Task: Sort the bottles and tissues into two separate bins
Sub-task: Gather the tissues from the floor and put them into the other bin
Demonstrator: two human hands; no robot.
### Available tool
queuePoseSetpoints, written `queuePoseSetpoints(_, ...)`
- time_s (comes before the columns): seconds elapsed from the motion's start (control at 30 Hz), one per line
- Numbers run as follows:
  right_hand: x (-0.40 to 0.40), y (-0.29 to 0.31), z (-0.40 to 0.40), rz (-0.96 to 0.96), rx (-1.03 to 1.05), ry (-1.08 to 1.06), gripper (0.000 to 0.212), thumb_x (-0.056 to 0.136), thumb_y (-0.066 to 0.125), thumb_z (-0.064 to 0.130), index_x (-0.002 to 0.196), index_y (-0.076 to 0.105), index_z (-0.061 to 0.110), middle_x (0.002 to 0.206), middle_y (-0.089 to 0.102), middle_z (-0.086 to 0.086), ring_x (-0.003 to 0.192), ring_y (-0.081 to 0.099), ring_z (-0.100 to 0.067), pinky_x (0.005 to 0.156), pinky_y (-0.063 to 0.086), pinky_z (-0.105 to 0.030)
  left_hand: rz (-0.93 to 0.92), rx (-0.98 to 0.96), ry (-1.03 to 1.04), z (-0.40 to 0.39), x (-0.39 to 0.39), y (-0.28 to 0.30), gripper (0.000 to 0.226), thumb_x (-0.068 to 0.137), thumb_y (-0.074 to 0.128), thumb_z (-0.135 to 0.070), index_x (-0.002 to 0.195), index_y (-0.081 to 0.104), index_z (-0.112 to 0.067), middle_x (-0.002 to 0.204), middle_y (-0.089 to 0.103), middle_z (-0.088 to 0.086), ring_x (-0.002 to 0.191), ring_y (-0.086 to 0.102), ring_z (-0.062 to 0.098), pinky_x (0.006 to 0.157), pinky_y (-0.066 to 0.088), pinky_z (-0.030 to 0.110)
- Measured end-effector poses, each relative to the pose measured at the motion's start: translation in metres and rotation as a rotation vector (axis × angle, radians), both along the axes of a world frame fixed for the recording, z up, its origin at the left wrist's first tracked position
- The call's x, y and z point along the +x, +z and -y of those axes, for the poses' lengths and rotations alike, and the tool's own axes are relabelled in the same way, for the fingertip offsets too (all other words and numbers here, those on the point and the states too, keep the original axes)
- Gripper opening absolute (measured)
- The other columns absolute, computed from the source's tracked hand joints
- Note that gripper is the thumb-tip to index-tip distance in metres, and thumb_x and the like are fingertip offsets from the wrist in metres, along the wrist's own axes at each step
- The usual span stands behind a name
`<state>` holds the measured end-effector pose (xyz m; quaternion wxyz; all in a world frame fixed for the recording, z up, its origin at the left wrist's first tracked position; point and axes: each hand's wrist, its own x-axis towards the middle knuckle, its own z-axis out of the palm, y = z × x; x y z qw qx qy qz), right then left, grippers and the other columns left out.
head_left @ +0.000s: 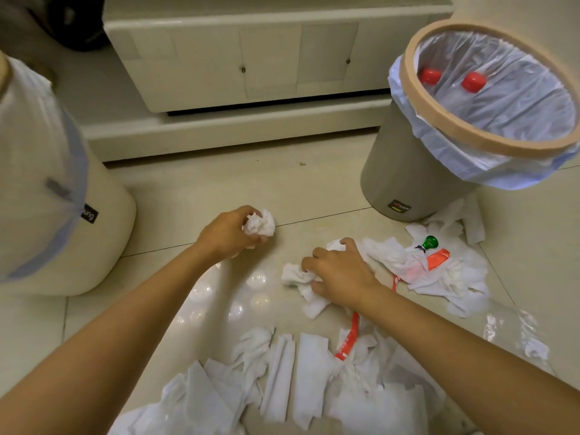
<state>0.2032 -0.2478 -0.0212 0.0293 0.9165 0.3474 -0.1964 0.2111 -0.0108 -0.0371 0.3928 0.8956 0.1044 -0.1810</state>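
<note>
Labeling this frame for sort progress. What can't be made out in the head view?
- Left bin: its opening is cut off by the left edge, so the contents are unknown.
- Right bin: two red caps show, bottle bodies blurred behind the liner.
- Green-capped bottle: body buried under tissues.
- Right hand: covers the tissue under it, grip unclear.
- Bin labels: too small to read.

A crumpled white tissue wad (260,223) sits balled in the left hand (226,234). The right hand (337,274) presses on another scrunched white tissue (296,275) on the floor. Flat white tissue sheets (282,381) lie scattered nearest the camera. A clear plastic bottle with a green cap (429,243) lies half buried in tissues at right. Two red-capped clear bottles (452,80) rest inside the grey, tan-rimmed lined bin (405,180); a cream lined bin (62,215) stands left.
</note>
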Motion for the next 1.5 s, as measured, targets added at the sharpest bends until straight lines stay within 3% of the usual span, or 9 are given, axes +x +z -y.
queuePoseSetpoints(0.2, 0.009, 0.035, -0.022, 0.045, 0.352, -0.174, 0.019, 0.085, 0.057, 0.036, 0.101, 0.064, 0.030, 0.083, 0.067, 0.007, 0.080, 0.059, -0.017, 0.103, 0.025, -0.037, -0.017, -0.012, -0.064, -0.015, -0.026, 0.017, 0.045, 0.079, 0.069, -0.051, 0.116, 0.055, -0.032, 0.104, 0.062, -0.008, 0.088, 0.060, 0.012, 0.078, 0.055, 0.032)
queuePoseSetpoints(0.37, 0.017, 0.063, -0.048, 0.084, 0.534, -0.231, 0.014, 0.080, 0.065, 0.035, 0.092, 0.068, 0.028, 0.059, 0.048, 0.012, 0.062, 0.044, -0.013, 0.092, 0.033, -0.032, 0.026, -0.025, 0.031, -0.037, -0.052, 0.043, 0.038, 0.081, 0.070, -0.045, 0.114, 0.057, -0.030, 0.098, 0.063, -0.007, 0.082, 0.059, 0.009, 0.066, 0.050, 0.024)
queuePoseSetpoints(0.53, 0.012, 0.093, -0.085, 0.059, 0.635, -0.188, 0.015, 0.080, 0.068, 0.036, 0.091, 0.069, 0.026, 0.065, 0.052, 0.011, 0.064, 0.044, -0.013, 0.081, 0.034, -0.028, 0.090, -0.087, 0.128, -0.061, -0.079, 0.085, 0.035, 0.081, 0.071, -0.044, 0.112, 0.058, -0.033, 0.099, 0.066, -0.008, 0.076, 0.066, 0.003, 0.069, 0.055, 0.028)
queuePoseSetpoints(0.67, 0.010, 0.126, -0.121, 0.075, 0.712, -0.125, 0.013, 0.078, 0.069, 0.036, 0.087, 0.067, 0.027, 0.066, 0.053, 0.011, 0.066, 0.046, -0.015, 0.071, 0.032, -0.027, 0.221, 0.035, 0.173, -0.082, -0.101, 0.136, 0.036, 0.082, 0.068, -0.046, 0.114, 0.056, -0.033, 0.097, 0.062, -0.015, 0.085, 0.059, -0.001, 0.071, 0.047, 0.018)
queuePoseSetpoints(0.83, 0.011, 0.175, -0.177, 0.053, 0.852, -0.065, 0.009, 0.076, 0.068, 0.036, 0.079, 0.060, 0.034, 0.078, 0.065, 0.007, 0.074, 0.056, -0.018, 0.060, 0.037, -0.028, 0.419, 0.103, 0.313, -0.118, -0.118, 0.202, 0.032, 0.081, 0.069, -0.047, 0.104, 0.063, -0.026, 0.089, 0.067, -0.008, 0.080, 0.062, 0.008, 0.070, 0.050, 0.028)
queuePoseSetpoints(1.03, 0.001, 0.224, -0.247, 0.025, 1.032, -0.004, 0.014, 0.078, 0.069, 0.036, 0.077, 0.055, 0.033, 0.078, 0.060, 0.010, 0.074, 0.054, -0.015, 0.061, 0.043, -0.030, 0.547, 0.149, 0.597, -0.183, -0.128, 0.258, 0.025, 0.081, 0.070, -0.046, 0.097, 0.064, -0.027, 0.085, 0.067, -0.008, 0.079, 0.063, 0.010, 0.067, 0.055, 0.030)
queuePoseSetpoints(1.23, -0.001, 0.245, -0.310, 0.000, 1.087, -0.013, 0.014, 0.080, 0.068, 0.039, 0.081, 0.057, 0.031, 0.087, 0.062, 0.007, 0.078, 0.055, -0.016, 0.061, 0.041, -0.029, 0.436, 0.182, 0.754, -0.241, -0.117, 0.250, 0.029, 0.085, 0.066, -0.038, 0.107, 0.060, -0.019, 0.095, 0.065, 0.000, 0.084, 0.062, 0.015, 0.070, 0.054, 0.029)
queuePoseSetpoints(1.37, 0.002, 0.240, -0.340, -0.033, 1.123, -0.051, 0.021, 0.083, 0.067, 0.039, 0.096, 0.064, 0.023, 0.093, 0.060, 0.007, 0.084, 0.054, -0.014, 0.066, 0.040, -0.027, 0.335, 0.316, 0.735, -0.260, -0.105, 0.228, 0.025, 0.087, 0.062, -0.035, 0.102, 0.065, -0.017, 0.095, 0.068, 0.005, 0.087, 0.064, 0.023, 0.083, 0.055, 0.041)
queuePoseSetpoints(1.5, 0.004, 0.232, -0.364, -0.092, 1.178, -0.115, 0.018, 0.082, 0.068, 0.036, 0.087, 0.062, 0.020, 0.085, 0.059, 0.005, 0.078, 0.052, -0.014, 0.063, 0.040, -0.027, 0.369, 0.281, 0.715, -0.267, -0.105, 0.207, 0.024, 0.085, 0.065, -0.033, 0.105, 0.065, -0.018, 0.092, 0.066, 0.001, 0.085, 0.063, 0.019, 0.075, 0.053, 0.032)
